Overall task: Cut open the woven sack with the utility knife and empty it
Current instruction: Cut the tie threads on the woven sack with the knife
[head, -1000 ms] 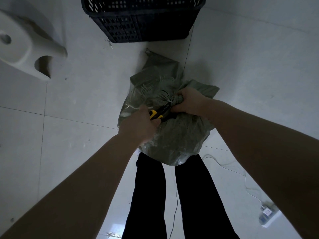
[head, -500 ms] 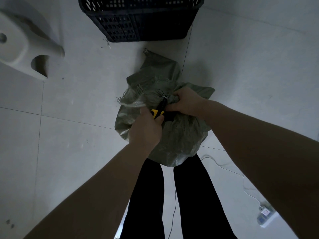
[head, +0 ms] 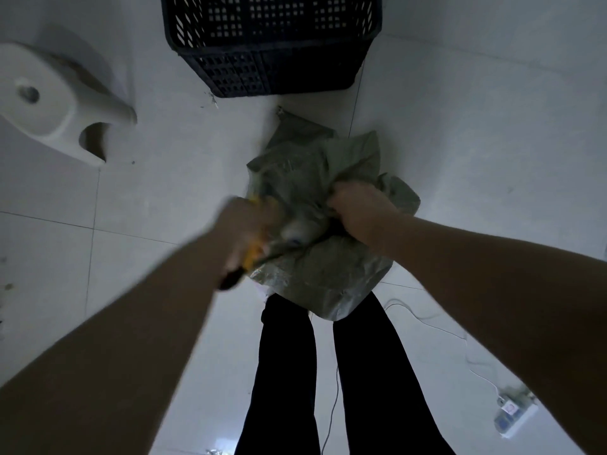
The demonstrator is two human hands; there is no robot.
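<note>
A grey-green woven sack (head: pixel 315 277) stands on the tiled floor in front of my legs. My right hand (head: pixel 361 211) grips the bunched top of the sack. My left hand (head: pixel 249 224), blurred by motion, is closed around a yellow and black utility knife (head: pixel 253 257) at the sack's left side. The knife's dark end sticks out below the hand, and the blade cannot be made out. Something pale and rounded (head: pixel 299 229) shows between the two hands at the sack's top.
A black perforated plastic crate (head: pixel 272 44) stands on the floor beyond the sack. A white plastic stool (head: pixel 49 103) is at the left. A white cable (head: pixel 437 326) runs to a power strip (head: pixel 514 413) at the lower right. My dark-trousered legs (head: pixel 328 372) are just behind the sack.
My left hand with the knife has swept left and down, away from the right hand, in a fast blurred pull. A pale object now shows at the sack's top. The right hand keeps its grip.
</note>
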